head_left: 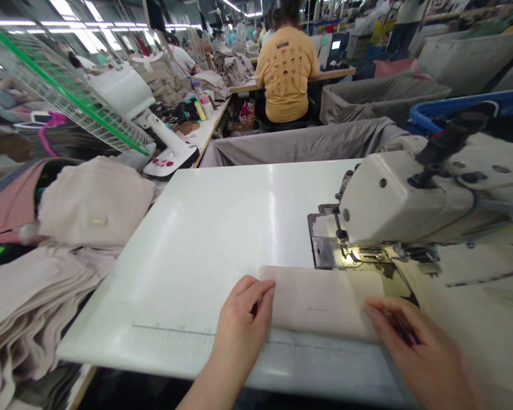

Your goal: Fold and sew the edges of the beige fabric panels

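Observation:
A beige fabric piece (320,302), roughly rectangular, lies flat on the white sewing table (222,228), with a short dark line near its middle. My left hand (248,307) pinches its left edge between thumb and fingers. At the opposite end, my right hand (414,336) grips the right edge in a similar pinch; part of that hand is blurred. Just beyond the fabric's far edge is the metal plate (327,253) of the sewing machine (393,193). A lamp lights the area under its needle.
Stacked beige fabric pieces (38,296) and a beige bundle (96,202) lie at left. A tilted fan (123,91) with a green rim stands behind them. Cloth-lined bins (294,142) border the table's far side. A person in a yellow shirt (286,74) sits ahead, back turned.

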Available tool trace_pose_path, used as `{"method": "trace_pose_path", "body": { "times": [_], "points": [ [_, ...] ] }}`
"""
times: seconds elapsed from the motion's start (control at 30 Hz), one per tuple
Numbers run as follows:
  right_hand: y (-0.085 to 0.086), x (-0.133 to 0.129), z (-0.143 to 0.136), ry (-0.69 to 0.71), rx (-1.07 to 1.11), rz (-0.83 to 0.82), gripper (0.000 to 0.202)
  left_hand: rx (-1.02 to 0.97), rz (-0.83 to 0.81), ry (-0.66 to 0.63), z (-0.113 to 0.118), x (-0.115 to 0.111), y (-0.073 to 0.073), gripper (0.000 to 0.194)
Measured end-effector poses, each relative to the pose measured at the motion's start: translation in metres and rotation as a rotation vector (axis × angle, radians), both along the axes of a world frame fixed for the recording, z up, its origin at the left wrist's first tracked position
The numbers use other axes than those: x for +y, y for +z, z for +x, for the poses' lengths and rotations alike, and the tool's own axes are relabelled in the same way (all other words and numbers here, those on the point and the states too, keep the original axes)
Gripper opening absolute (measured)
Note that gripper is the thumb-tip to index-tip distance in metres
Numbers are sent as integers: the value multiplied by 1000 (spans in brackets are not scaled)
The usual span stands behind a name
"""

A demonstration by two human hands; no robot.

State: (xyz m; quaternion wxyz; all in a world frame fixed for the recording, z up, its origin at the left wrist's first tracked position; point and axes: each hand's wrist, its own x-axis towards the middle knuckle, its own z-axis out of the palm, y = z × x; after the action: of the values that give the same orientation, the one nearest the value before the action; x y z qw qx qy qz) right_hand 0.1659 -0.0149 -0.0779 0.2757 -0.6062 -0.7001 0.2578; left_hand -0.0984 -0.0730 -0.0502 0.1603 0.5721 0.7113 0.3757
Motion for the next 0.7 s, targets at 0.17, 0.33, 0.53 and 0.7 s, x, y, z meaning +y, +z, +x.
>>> {"method": "trace_pose_path", "body": {
  "times": [0.17, 0.33, 0.53, 0.7],
  "points": [
    [-2, 4, 4, 19, -18, 10, 31, 0, 1, 3, 0, 1, 2, 22],
    [-4, 7, 8, 41, -37, 13, 31, 0, 14, 5, 1, 3, 3, 20],
    [-4, 6, 8, 37, -57, 21, 31, 12, 5, 4, -1, 2, 2, 21],
    [-4, 6, 9, 47, -47, -1, 30, 22, -11, 5, -1, 4, 2, 21]
  ]
}}
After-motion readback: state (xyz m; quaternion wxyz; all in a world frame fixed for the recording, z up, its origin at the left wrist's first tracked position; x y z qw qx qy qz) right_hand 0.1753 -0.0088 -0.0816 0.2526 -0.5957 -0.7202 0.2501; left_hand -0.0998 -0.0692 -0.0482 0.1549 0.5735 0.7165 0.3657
